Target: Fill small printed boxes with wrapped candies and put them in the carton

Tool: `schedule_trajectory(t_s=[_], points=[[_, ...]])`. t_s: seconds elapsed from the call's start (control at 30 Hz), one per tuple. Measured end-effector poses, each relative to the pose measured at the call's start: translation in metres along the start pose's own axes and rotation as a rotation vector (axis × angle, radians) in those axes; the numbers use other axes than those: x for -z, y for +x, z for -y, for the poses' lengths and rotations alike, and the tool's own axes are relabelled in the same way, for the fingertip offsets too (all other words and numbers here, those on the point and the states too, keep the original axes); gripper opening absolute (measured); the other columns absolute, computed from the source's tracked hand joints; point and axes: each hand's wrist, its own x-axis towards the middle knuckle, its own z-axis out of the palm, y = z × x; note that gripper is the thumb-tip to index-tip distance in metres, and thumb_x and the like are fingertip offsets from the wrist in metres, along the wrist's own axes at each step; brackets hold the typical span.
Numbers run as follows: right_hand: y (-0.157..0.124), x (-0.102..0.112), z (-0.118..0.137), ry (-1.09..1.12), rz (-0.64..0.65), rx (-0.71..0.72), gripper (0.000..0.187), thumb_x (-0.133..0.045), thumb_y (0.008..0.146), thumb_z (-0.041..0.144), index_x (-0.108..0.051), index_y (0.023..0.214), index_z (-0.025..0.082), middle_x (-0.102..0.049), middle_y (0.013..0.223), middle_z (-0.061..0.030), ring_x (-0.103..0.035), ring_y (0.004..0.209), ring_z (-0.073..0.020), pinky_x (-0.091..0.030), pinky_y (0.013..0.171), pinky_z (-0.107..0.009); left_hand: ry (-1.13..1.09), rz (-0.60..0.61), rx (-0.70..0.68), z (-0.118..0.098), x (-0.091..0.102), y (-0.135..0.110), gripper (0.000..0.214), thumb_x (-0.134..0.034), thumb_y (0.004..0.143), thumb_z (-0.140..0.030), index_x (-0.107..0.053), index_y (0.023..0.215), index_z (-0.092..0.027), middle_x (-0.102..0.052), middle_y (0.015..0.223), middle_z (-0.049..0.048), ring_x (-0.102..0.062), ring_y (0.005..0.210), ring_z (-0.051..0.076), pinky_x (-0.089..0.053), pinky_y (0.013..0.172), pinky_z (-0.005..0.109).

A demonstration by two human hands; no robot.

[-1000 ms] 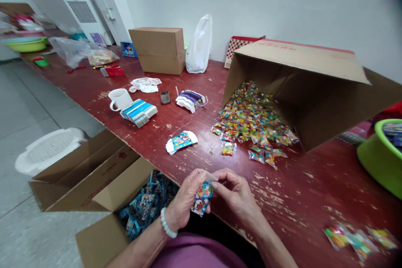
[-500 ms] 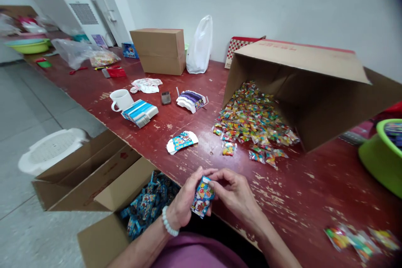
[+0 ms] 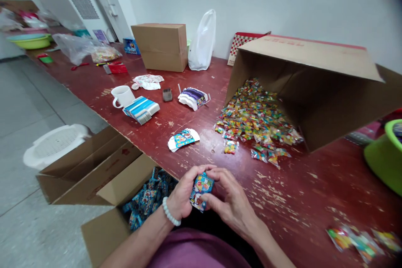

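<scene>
Both hands share the grip: the left hand (image 3: pixel 184 194) cradles a small blue cardboard packet with colourful print (image 3: pixel 200 185) from its side, while the right hand (image 3: pixel 230 203) curls round its far edge, thumb pressed to the lower front. The packet sits by the near edge of the chipped red worktop (image 3: pixel 301 184). Thin card would probably crumple if that thumb pushed too hard; a slackened hold could let it fall past the edge. Just ahead lies a fan of flat printed blue-and-white cards (image 3: pixel 184 139); beyond, clear sachets of bright sweets (image 3: pixel 257 113) spill from a big brown cardboard carton (image 3: pixel 314 56) on its side. To the left, an open brown cardboard box (image 3: pixel 103 234) holds blue packets (image 3: pixel 149 199), its flap obstructing sideways movement. Farther off stands a white mug (image 3: pixel 122 95).
</scene>
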Motion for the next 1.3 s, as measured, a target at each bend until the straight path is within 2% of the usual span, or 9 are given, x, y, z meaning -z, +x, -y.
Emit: schedule_trajectory(t_s=[0.13,0.3,0.47,0.6,0.7,0.8,0.97,1.13,1.3], points=[[-0.006,-0.013,-0.005,-0.302,0.043,0.082,0.096,-0.082,0.064,0.032,-0.032,0.145,0.021,-0.044,0.142,-0.0153,-0.043,0.125,-0.0342,-0.039,0.102,-0.051,-0.092,-0.083,-0.031,-0.001,-0.002,0.007,0.032,-0.059,0.085,-0.029,-0.066,0.113,-0.018,-0.072,0.092,0.0043,-0.067,0.063,0.015,-0.051,0.050,0.023],[0.003,-0.024,-0.007,-0.495,0.002,0.125,0.087,-0.067,0.065,0.017,-0.032,0.144,0.018,-0.051,0.133,-0.0160,-0.045,0.118,-0.0350,-0.037,0.099,-0.053,-0.075,-0.107,-0.172,0.000,-0.001,0.007,0.025,-0.060,0.086,-0.026,-0.069,0.104,-0.013,-0.073,0.100,0.0072,-0.069,0.091,0.018,-0.054,0.080,0.024],[0.013,-0.039,-0.004,-0.425,0.067,0.180,0.082,-0.066,0.061,0.019,-0.038,0.138,0.015,-0.056,0.127,-0.0160,-0.051,0.110,-0.0326,-0.042,0.094,-0.049,-0.051,-0.148,-0.130,-0.003,0.012,-0.005,0.032,-0.053,0.091,-0.035,-0.066,0.109,-0.013,-0.073,0.093,0.0075,-0.069,0.076,0.018,-0.054,0.070,0.027],[0.015,-0.046,-0.007,-0.342,0.140,0.147,0.096,-0.078,0.065,0.043,-0.031,0.144,0.018,-0.049,0.138,-0.0171,-0.047,0.121,-0.0349,-0.040,0.100,-0.052,0.271,-0.299,-0.161,-0.014,0.050,-0.030,0.041,-0.055,0.088,-0.047,-0.060,0.117,-0.019,-0.072,0.087,0.0048,-0.060,0.052,0.014,-0.048,0.049,0.026],[0.015,-0.039,-0.025,-0.362,0.049,0.099,0.082,-0.074,0.073,0.047,-0.037,0.142,0.023,-0.035,0.149,-0.0170,-0.039,0.130,-0.0367,-0.038,0.103,-0.055,0.720,-0.457,-0.404,-0.034,0.092,-0.051,0.039,-0.060,0.085,-0.047,-0.061,0.115,-0.021,-0.069,0.107,0.0058,-0.066,0.088,0.020,-0.052,0.077,0.030],[0.015,-0.030,-0.053,-0.372,-0.105,0.047,0.055,-0.064,0.084,0.031,-0.045,0.135,0.023,-0.044,0.141,-0.0152,-0.046,0.125,-0.0324,-0.042,0.101,-0.051,1.178,-0.614,-0.572,-0.058,0.114,-0.056,0.044,-0.057,0.085,-0.051,-0.060,0.118,-0.021,-0.065,0.117,0.0077,-0.059,0.108,0.026,-0.046,0.094,0.039],[0.010,-0.029,-0.081,-0.378,-0.198,0.049,0.038,-0.057,0.086,0.021,-0.054,0.124,0.021,-0.056,0.126,-0.0129,-0.054,0.113,-0.0285,-0.047,0.095,-0.048,1.832,-0.647,-0.878,-0.092,0.085,-0.005,0.044,-0.045,0.093,-0.043,-0.052,0.131,-0.021,-0.058,0.128,0.0111,-0.051,0.115,0.026,-0.038,0.101,0.043],[0.009,-0.032,-0.084,-0.371,-0.197,0.070,0.035,-0.055,0.088,0.019,-0.054,0.122,0.020,-0.058,0.122,-0.0125,-0.056,0.111,-0.0264,-0.048,0.094,-0.045,2.204,-0.601,-0.703,-0.118,0.066,0.055,0.055,-0.057,0.084,-0.054,-0.054,0.130,-0.023,-0.059,0.120,0.0132,-0.051,0.105,0.030,-0.040,0.083,0.039],[0.011,-0.031,-0.083,-0.351,-0.210,0.063,0.034,-0.054,0.087,0.018,-0.056,0.121,0.021,-0.060,0.120,-0.0122,-0.057,0.110,-0.0264,-0.047,0.094,-0.046,2.282,-0.556,-0.719,-0.126,0.070,0.067,0.054,-0.061,0.078,-0.060,-0.064,0.117,-0.023,-0.061,0.109,0.0124,-0.051,0.099,0.030,-0.036,0.081,0.039]])
